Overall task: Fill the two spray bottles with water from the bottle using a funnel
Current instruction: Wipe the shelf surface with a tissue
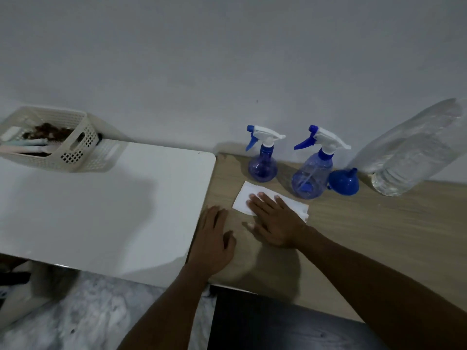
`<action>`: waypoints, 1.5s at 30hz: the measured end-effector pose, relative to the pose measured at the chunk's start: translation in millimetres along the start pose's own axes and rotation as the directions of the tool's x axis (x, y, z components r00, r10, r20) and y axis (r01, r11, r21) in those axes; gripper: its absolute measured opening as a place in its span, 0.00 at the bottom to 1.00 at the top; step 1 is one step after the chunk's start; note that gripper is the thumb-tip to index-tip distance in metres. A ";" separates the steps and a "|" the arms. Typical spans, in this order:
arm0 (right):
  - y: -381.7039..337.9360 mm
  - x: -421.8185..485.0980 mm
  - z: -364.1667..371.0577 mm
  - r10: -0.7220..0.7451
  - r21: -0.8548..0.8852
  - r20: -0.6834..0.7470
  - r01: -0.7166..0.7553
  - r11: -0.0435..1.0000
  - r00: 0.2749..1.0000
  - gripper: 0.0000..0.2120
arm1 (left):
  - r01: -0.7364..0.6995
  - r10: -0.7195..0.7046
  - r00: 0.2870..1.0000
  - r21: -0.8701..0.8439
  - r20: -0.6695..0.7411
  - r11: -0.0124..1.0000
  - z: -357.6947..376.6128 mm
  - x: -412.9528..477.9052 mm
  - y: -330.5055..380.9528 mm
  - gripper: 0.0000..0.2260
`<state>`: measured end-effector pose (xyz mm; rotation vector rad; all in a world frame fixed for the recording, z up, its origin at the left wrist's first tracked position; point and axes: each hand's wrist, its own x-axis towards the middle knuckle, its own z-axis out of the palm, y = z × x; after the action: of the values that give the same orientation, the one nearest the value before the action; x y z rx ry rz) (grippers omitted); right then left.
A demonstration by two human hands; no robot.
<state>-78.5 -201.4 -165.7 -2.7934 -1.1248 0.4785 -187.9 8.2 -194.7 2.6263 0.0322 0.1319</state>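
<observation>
- The two spray bottles stand upright at the back of the wooden tabletop [379,223]. The small spray bottle [262,165] is at 12 o'clock from the right hand [275,221] and the large spray bottle [312,175] at 1 o'clock. Both have their trigger heads on.
- I judge they are light, thin plastic and tip easily; better to hold each at the neck, under the head.
- The blue funnel [344,181] rests spout up, just beside the large one at its 3 o'clock. It looks stiff and light; take it at the rim.
- The water bottle [409,152], at 2 o'clock, looks full, so probably heavy, with soft slippery walls; grip the middle of the body.
- The right hand lies flat with straight fingers on a white paper towel [242,200]. The left hand [214,238], at 8 o'clock from it, rests flat at the tabletop edge and grasps nothing.
- The water bottle's top is cut off by the frame. The level inside the spray bottles is unclear. The basket [75,152], at 10 o'clock, is too dim to read.
</observation>
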 end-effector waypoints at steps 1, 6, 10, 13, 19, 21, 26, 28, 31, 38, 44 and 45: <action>-1.5 3.3 3.8 0.016 0.002 0.018 -0.016 1.000 1.000 0.35 | 0.017 -0.017 1.000 -0.034 -0.009 0.999 -1.8 0.9 -0.2 0.28; 2.4 20.7 -6.2 -0.010 0.058 -0.166 0.020 0.998 0.986 0.31 | 0.116 -0.120 0.992 -0.120 -0.032 0.986 -15.2 1.6 5.9 0.26; 17.1 30.8 1.4 -0.096 -0.004 -0.070 0.096 0.995 0.993 0.31 | 0.128 -0.148 0.984 -0.174 -0.104 0.976 -24.0 10.2 14.6 0.06; 26.9 14.3 12.5 -0.012 0.027 -0.109 0.015 1.000 0.994 0.31 | 0.185 -0.190 0.982 -0.226 -0.004 0.956 -24.6 16.0 24.5 0.10; 21.5 4.4 -4.7 0.056 0.136 -0.203 -0.029 0.990 0.978 0.30 | 0.241 -0.233 0.970 -0.241 0.063 0.940 -19.3 23.6 40.0 0.11; 26.3 1.1 2.1 0.008 0.076 -0.145 0.003 0.997 0.989 0.30 | 0.192 -0.186 0.981 -0.178 0.050 0.965 -20.3 27.0 46.5 0.09; 48.6 -35.6 28.1 0.060 -0.005 -0.191 -0.062 0.998 0.980 0.31 | 0.098 -0.099 0.995 -0.045 -0.025 0.994 -22.2 26.0 52.6 0.07; 56.3 -54.3 28.7 0.097 0.020 -0.204 -0.095 0.995 0.974 0.33 | 0.064 -0.064 0.997 -0.010 -0.045 0.998 -20.6 23.2 55.9 0.09; 70.3 -81.6 29.0 0.178 0.086 -0.209 -0.164 0.983 0.961 0.35 | 0.064 -0.067 0.997 -0.057 -0.046 0.996 -15.3 21.4 69.4 0.08; 100.6 -128.8 22.4 0.284 0.169 -0.230 -0.249 0.954 0.931 0.32 | 0.040 -0.049 0.996 -0.118 -0.075 0.992 -0.9 10.1 113.1 0.12; 107.9 -132.4 30.1 0.194 0.095 -0.199 -0.178 0.979 0.961 0.34 | -0.001 -0.004 0.998 -0.061 -0.070 0.998 10.1 -10.3 145.7 0.15; 109.3 -137.1 35.6 0.230 0.106 -0.219 -0.211 0.972 0.948 0.34 | 0.005 -0.009 0.998 -0.067 -0.060 0.998 11.8 -13.3 150.7 0.15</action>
<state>-110.9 -376.1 -186.5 -2.8248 -0.7334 0.2023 -200.2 -129.5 -132.2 2.5547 0.0570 0.2065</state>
